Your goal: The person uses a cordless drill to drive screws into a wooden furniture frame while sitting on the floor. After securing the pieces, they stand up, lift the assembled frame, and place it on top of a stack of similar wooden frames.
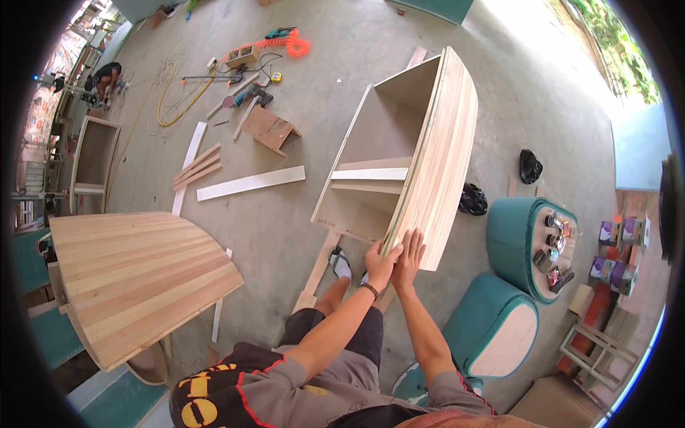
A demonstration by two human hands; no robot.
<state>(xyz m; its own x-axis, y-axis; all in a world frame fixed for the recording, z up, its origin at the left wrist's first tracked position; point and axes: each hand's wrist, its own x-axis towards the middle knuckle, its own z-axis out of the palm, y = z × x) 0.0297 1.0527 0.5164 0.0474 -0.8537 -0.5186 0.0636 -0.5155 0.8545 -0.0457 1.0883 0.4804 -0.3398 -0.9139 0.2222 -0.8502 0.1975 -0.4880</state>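
Observation:
In front of me an open wooden cabinet frame (pixel 389 100) lies on the floor, with a pale crosspiece inside. Along its right side runs a curved slatted wooden panel (pixel 446 153) made of light strips. My left hand (pixel 381 264) is closed round the panel's near left edge, its fingers curled. Beside it, my right hand (pixel 409 258) lies flat on the panel's near end, fingers stretched out. The two hands are almost touching. What lies under my left palm is hidden.
A second slatted panel (pixel 146 278) stands at left. White boards (pixel 250 183), a wooden offcut box (pixel 270 130) and power tools (pixel 257 94) with hoses lie on the floor. Teal rounded cabinets (pixel 492 324) stand at right, near black bags (pixel 473 200). Another person (pixel 107 82) crouches far left.

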